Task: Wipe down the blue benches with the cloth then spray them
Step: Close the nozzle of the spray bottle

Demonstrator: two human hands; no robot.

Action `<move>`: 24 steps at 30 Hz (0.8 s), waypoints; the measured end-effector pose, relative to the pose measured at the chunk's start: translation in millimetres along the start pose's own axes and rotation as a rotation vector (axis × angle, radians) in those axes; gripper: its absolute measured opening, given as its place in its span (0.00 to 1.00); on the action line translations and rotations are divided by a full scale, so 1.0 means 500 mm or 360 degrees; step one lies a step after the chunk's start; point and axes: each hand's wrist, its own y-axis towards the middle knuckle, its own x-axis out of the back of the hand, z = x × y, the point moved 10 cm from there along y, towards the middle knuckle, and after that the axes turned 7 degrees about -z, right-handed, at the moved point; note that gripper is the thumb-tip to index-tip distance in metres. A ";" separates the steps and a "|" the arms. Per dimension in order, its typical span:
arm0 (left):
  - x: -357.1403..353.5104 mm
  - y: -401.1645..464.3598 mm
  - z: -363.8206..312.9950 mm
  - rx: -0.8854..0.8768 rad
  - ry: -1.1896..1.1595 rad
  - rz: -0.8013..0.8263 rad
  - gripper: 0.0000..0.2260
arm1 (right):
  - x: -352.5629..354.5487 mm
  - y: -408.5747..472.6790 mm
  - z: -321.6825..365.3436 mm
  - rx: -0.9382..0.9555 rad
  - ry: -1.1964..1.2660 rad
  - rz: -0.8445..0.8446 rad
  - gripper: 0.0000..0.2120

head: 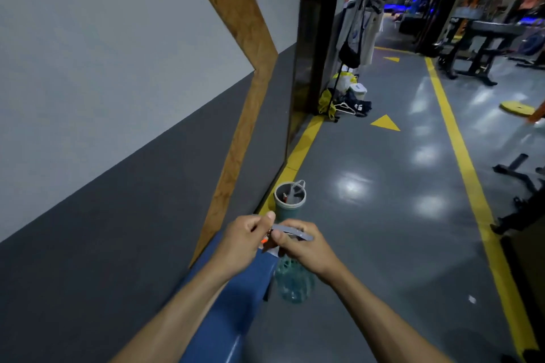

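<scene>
STEP: spraying | both hands are gripping the spray bottle [293,280] at lower centre, right hand [306,247] fingers curling round its grey head, left hand [246,240] fingers pinching the nozzle | NEXT: probably aiming at the blue bench [236,298]

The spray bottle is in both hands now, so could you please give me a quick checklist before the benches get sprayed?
1. Bottle held: ok. The right hand grips the spray bottle at its neck.
2. Spray head set: cannot tell. The left hand pinches the orange nozzle; its setting is hidden.
3. Liquid in bottle: cannot tell through the clear body.
4. Aim: not ok. The bottle hangs beside the blue bench, not pointed at it.
5. Cloth at hand: cannot tell; none shows in either hand.
6. Floor ahead: ok, apart from the grey bin by the wall.
</scene>
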 end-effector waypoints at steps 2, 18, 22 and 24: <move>-0.013 0.063 0.011 0.0028 0.0027 -0.0017 0.29 | 0.017 0.068 -0.016 -0.0075 0.0041 0.0129 0.14; -0.073 0.569 0.290 0.0358 0.0153 -0.0287 0.20 | 0.120 0.677 -0.263 0.0059 -0.0529 0.0602 0.13; -0.121 0.623 0.415 0.0641 -0.0018 -0.0280 0.12 | 0.153 0.799 -0.360 0.0107 -0.0845 0.0572 0.08; -0.135 0.623 0.480 0.0813 -0.0089 -0.0353 0.08 | 0.170 0.864 -0.430 0.0129 -0.0959 0.0570 0.10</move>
